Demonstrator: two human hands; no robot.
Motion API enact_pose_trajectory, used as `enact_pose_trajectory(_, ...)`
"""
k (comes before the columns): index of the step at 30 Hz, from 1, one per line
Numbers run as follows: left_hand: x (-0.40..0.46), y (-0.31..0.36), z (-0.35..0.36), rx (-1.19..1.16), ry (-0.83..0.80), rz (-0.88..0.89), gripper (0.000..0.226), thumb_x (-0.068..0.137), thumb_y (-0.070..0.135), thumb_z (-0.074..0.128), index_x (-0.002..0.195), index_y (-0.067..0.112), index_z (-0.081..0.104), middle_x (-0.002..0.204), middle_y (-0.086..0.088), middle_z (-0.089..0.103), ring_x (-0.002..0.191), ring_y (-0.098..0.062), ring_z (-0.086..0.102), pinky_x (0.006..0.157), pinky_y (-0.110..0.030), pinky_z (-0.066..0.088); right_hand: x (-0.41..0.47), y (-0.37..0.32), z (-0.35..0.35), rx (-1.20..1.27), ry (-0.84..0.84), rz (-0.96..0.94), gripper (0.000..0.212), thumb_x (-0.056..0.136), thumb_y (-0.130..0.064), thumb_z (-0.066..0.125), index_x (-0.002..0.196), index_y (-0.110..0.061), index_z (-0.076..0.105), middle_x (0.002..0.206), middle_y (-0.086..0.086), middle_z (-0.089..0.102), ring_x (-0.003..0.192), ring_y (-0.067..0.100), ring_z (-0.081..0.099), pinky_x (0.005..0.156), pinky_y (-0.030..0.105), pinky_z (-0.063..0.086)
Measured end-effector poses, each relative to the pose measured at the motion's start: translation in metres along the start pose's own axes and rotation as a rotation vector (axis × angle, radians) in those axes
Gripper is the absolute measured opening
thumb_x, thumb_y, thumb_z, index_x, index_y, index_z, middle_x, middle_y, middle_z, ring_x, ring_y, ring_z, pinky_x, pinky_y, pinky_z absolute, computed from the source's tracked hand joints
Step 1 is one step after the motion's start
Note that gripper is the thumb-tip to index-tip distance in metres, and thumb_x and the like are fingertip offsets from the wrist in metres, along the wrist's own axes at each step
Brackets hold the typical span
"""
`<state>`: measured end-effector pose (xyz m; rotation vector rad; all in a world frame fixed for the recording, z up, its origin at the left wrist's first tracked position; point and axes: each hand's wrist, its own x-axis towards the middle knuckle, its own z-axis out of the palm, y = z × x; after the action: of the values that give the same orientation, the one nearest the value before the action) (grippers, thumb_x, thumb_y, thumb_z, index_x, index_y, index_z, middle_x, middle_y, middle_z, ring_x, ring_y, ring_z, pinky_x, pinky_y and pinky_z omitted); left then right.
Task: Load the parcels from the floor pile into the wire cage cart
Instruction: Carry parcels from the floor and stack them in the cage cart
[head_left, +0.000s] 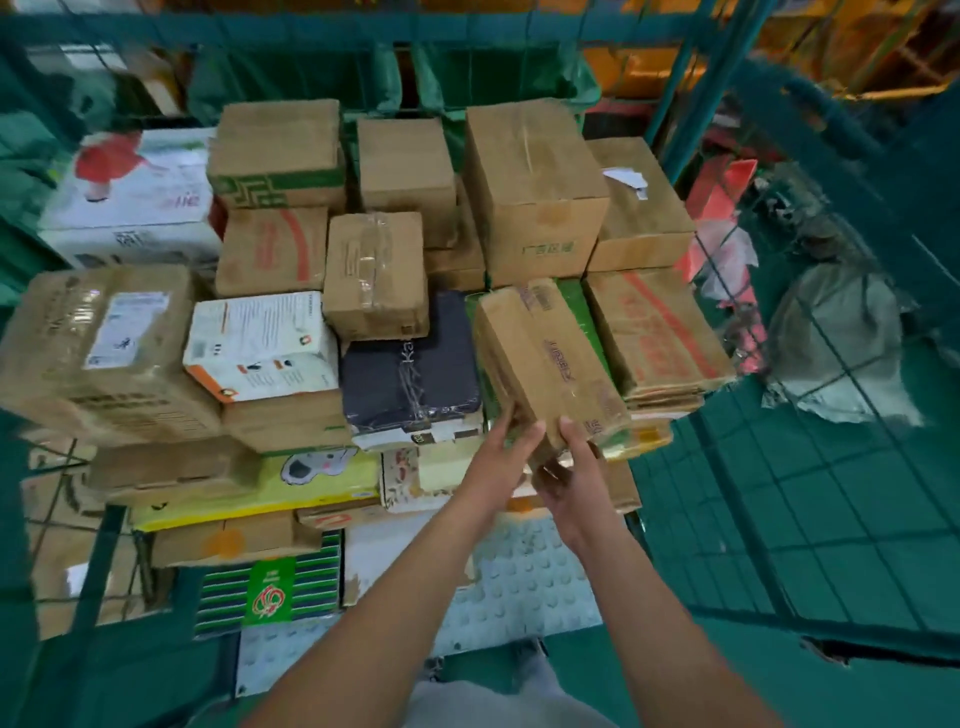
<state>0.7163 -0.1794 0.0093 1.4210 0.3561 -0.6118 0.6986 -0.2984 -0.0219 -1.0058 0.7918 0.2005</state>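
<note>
Both hands hold one long brown box (550, 358) over the stacked parcels. The left hand (501, 457) grips the near end from the side, fingers curled on the edge. The right hand (571, 467) holds the same end from below, thumb up on the cardboard. The box tilts, its far end pointing to 11 o'clock. It sits just right of a black parcel (410, 364) and left of a flat red-striped box (660, 332). The green wire cage cart (810, 499) wraps around the pile, its mesh side at 3 o'clock.
</note>
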Motion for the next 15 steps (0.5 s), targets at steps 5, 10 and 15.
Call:
enact_pose_trajectory(5,0.024,0.019,0.006,0.016,0.035,0.024,0.088,0.07,0.077,0.072,0.149,0.055,0.04,0.143,0.021,0.057,0.127,-0.007,0.059,0.113,-0.045,0.046,0.042,-0.025,0.036,0.101,-0.03,0.014,0.097,0.08,-0.043,0.085,0.156,-0.023,0.028,0.13,0.011,0.068,0.111,0.027,0.071,0.101,0.049,0.056)
enact_pose_trajectory(10,0.041,0.029,0.008,-0.059,0.155,0.011,0.062,0.098,0.048,0.065,0.154,0.045,0.037,0.14,0.017,0.055,0.118,-0.002,0.059,0.109,-0.039,0.049,0.066,-0.03,0.05,-0.099,-0.133,0.154,0.075,0.081,-0.046,0.076,0.145,-0.019,0.048,0.127,0.007,0.071,0.111,0.027,0.07,0.071,0.037,0.06)
enact_pose_trajectory(15,0.051,0.029,0.018,-0.066,0.231,-0.014,0.049,0.103,0.044,0.058,0.145,0.052,0.035,0.141,0.021,0.043,0.133,-0.01,0.045,0.108,-0.039,0.044,0.087,-0.046,0.028,-0.408,-0.171,0.15,0.046,0.1,-0.051,0.059,0.136,-0.023,0.053,0.135,-0.001,0.061,0.118,0.023,0.058,0.103,0.046,0.051)
